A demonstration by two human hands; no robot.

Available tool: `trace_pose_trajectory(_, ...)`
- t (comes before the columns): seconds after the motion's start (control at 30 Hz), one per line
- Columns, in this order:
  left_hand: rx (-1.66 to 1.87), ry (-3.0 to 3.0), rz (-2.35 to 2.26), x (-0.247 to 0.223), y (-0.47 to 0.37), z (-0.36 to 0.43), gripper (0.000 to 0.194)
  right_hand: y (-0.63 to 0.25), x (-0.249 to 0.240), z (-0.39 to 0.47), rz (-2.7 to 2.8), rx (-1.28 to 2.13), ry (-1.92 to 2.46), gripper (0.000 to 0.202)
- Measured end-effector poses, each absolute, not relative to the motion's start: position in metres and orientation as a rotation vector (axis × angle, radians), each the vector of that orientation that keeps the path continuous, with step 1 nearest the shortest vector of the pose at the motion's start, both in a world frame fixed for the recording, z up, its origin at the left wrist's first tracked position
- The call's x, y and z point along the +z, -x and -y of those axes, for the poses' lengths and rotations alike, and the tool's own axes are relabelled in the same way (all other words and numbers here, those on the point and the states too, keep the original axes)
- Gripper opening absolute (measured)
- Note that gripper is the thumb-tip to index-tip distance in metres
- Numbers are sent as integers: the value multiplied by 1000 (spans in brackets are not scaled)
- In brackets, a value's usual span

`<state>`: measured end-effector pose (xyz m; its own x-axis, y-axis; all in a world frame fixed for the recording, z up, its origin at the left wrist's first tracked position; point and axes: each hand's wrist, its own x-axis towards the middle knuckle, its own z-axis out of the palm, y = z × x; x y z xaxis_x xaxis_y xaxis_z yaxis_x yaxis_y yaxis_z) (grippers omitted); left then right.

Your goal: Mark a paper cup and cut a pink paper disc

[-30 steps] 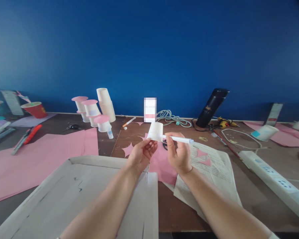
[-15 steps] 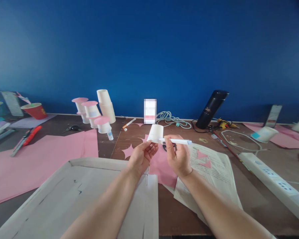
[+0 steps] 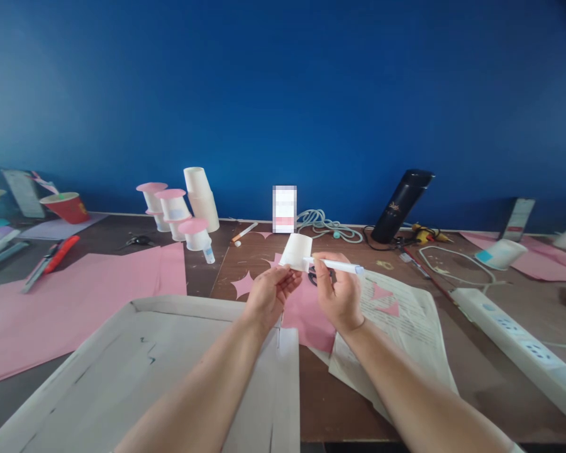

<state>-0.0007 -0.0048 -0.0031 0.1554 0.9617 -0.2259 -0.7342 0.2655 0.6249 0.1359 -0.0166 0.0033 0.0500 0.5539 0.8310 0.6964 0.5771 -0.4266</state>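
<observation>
Blue wall (image 3: pixel 283 94), left hand (image 3: pixel 268 292) pinching cup (image 3: pixel 297 250), right hand (image 3: pixel 339 294) gripping pen (image 3: pixel 348 267)

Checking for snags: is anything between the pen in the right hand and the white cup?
Nothing visible: the pen in the right hand points at the side of the white cup, held in the left hand. Whether the pen's tip touches it is unclear.

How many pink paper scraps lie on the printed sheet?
2. One pink scrap lies just right of the right hand, which holds a white pen-like tool; the second scrap lies slightly nearer the viewer. The right forearm may hide others.
</observation>
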Motion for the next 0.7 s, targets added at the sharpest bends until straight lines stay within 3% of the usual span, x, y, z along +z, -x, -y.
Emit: trace_pose_trajectory(0.7,1266,-422,-652,-3,1,4,10,-133,5,19,1677,-83,1058,14)
